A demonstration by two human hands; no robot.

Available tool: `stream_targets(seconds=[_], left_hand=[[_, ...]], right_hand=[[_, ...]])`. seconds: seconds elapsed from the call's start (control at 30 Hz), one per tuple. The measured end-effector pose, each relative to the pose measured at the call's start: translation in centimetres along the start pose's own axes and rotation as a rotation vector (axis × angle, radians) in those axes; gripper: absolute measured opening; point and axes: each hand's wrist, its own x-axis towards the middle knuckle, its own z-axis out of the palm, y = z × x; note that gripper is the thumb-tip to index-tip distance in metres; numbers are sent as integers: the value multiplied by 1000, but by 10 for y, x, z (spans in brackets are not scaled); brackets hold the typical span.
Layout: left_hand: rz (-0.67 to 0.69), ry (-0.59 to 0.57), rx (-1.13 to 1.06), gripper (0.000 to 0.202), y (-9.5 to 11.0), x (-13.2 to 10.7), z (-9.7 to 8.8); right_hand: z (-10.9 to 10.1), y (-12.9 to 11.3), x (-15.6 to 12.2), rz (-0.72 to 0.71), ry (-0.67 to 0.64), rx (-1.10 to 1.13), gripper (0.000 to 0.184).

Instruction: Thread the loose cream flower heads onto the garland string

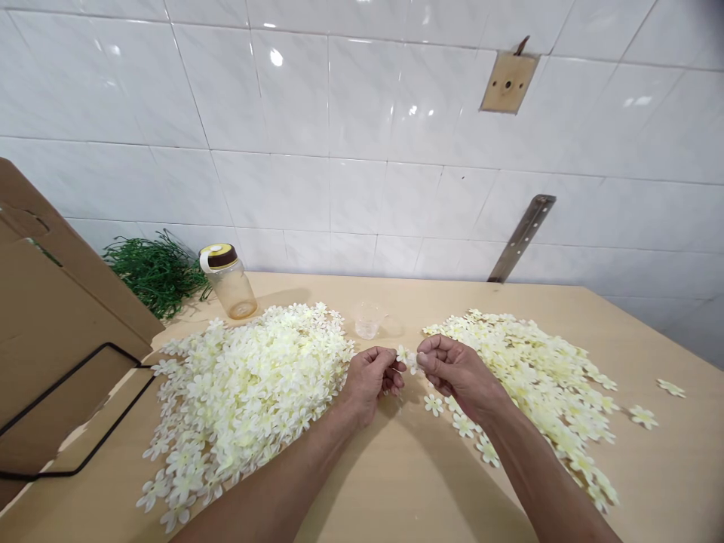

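white tile wall (356, 192), pale tabletop (667, 467)

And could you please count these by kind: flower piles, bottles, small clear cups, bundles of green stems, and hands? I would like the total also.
Flower piles: 2 (left pile, right pile)
Brown-lidded bottle: 1
Small clear cup: 1
Green stem bundle: 1
Hands: 2 (left hand, right hand)
Total: 7
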Motion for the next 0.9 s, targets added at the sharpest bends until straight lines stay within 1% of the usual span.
stream_targets(seconds=[0.2, 0.43, 0.6, 0.67, 0.77, 0.8, 0.83, 0.9], left_hand=[[10, -20, -33, 21, 0, 2, -2], [25, -27, -58, 22, 4, 2, -2], [67, 7, -68, 24, 10, 3, -4], [91, 21, -47, 24, 12, 5, -6], [133, 38, 12, 26, 12, 8, -8], [150, 45, 33, 26, 11, 8, -8], [170, 52, 57, 27, 10, 8, -8], [213, 64, 127, 27, 7, 8, -8]], right_hand=[[2, -1, -1, -55, 0, -76, 31], [0, 0, 0, -67, 8, -100, 32], [-3, 2, 2, -55, 64, -246, 35], [-2, 2, 0, -26, 16, -327, 36], [4, 0, -3, 0, -147, -464, 36], [6, 0, -3, -9, -170, -512, 36], [8, 0, -3, -30, -148, -555, 36], [11, 3, -2, -101, -9, -610, 35]])
